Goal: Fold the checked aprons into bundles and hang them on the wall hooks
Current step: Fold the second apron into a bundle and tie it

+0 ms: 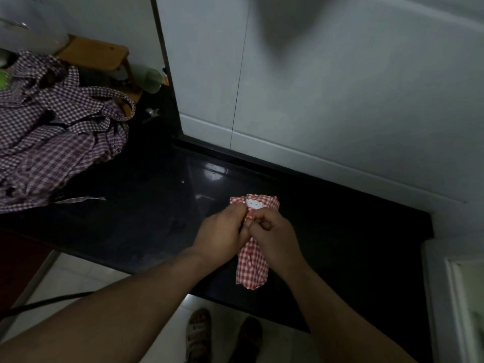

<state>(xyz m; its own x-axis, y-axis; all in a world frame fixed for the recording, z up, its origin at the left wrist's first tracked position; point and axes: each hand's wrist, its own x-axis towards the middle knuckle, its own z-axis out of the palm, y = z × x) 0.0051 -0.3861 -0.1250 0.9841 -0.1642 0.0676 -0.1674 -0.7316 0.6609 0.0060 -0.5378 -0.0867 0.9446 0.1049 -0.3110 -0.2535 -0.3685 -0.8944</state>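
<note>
The person stands at a black counter [146, 205] with the red checked apron [252, 268] rolled into a narrow bundle in front of them. It lies lengthwise, one end toward the wall [340, 100] and the other close to the counter's front edge. Both hands meet at its middle. The left hand [222, 231] curls round the roll from its side. The right hand [275, 237] has its fingers bent in and pinches cloth at the same spot. I judge they are tucking or tying something there so the roll stays together, though what sits between the fingertips is too small to tell. A bit of white lace trim [254, 205] shows at the far end. Working on the hard top makes sense, since the surface carries the bundle and both hands can work the fastening. Off to the person's left, well apart from the bundle, a heap of purple checked aprons [57, 132] lies loose and unfolded, with one thin tie [78, 199] trailing onto the dark top; I take them to be waiting their turn. Beyond the heap are a wooden stool [97, 55] and a green cup [153, 79]. Dark counter shows between heap and bundle, enough to spread the next apron, I would guess. The near end of the roll is close to the drop, above the person's sandalled feet [199, 334], so a careless tug could slide it off. No hooks show from here, so hanging would mean lifting the bundle and turning away from this corner.
</note>
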